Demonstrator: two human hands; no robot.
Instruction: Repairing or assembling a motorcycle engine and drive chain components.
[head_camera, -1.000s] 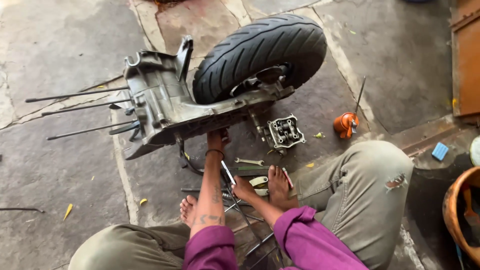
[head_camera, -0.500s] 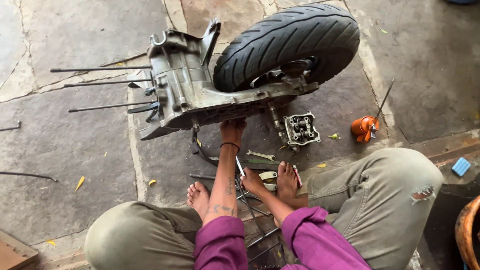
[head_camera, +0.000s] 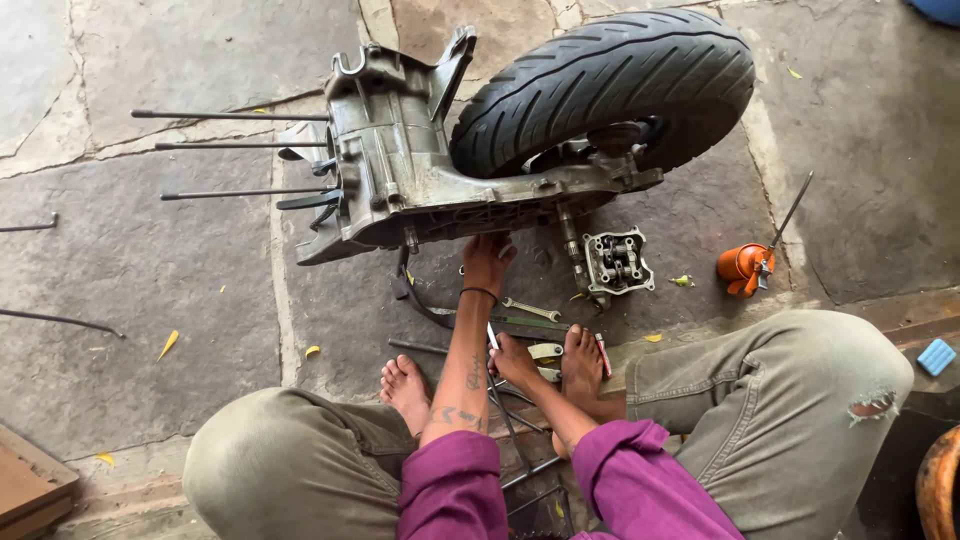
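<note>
Stone slab floor (head_camera: 130, 270), engine casing with tyre (head_camera: 420, 170), cylinder head (head_camera: 618, 262), orange oil can (head_camera: 742, 268), spanner (head_camera: 532, 309), yellow leaves (head_camera: 168, 344)

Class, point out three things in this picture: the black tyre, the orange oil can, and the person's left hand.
black tyre (head_camera: 610, 75): head view, on the tread.
orange oil can (head_camera: 741, 266): head view, on its body.
left hand (head_camera: 487, 262): head view, on the back of the hand, against the engine casing (head_camera: 400, 170).

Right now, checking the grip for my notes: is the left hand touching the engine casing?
Touching. The head view shows the left hand reaching forward with its fingers pressed against the lower edge of the grey engine casing, no gap visible between them.
</note>
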